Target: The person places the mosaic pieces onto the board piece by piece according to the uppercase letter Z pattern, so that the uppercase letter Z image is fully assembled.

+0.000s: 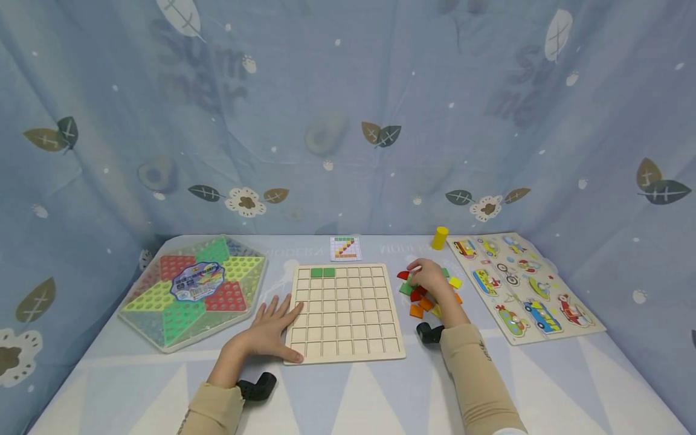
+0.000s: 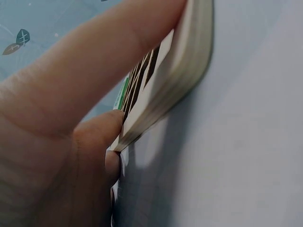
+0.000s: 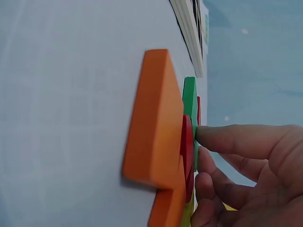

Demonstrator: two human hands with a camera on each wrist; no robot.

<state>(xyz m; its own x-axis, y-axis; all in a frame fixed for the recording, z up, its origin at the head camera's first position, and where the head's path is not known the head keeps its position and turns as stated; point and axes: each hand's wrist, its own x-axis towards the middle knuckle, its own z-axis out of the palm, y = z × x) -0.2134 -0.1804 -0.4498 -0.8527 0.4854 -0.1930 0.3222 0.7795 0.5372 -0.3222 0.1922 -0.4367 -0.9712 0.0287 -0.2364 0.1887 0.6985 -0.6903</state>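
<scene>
A pale wooden grid board (image 1: 342, 359) lies flat in the head view, with two green square tiles (image 1: 323, 273) side by side in its top row. My left hand (image 1: 269, 332) spreads over the board's left side, thumb on the near left corner and fingers along the edge. Close up, the left thumb (image 2: 94, 66) lies across the board's rim. To the right of the board, my right hand (image 1: 429, 277) reaches into a heap of coloured pieces. Its thumb and index finger pinch at a green tile (image 3: 190, 94), beside a red rounded piece (image 3: 187, 146) and an orange block (image 3: 156, 123).
Behind the board stands a small pattern card (image 1: 345, 248). A hexagonal Chinese checkers box (image 1: 196, 290) lies at left, a wooden picture puzzle (image 1: 522, 290) at right. A yellow cylinder (image 1: 440, 238) stands near the puzzle. Loose yellow (image 1: 455, 282) and orange (image 1: 416, 311) pieces surround the right hand.
</scene>
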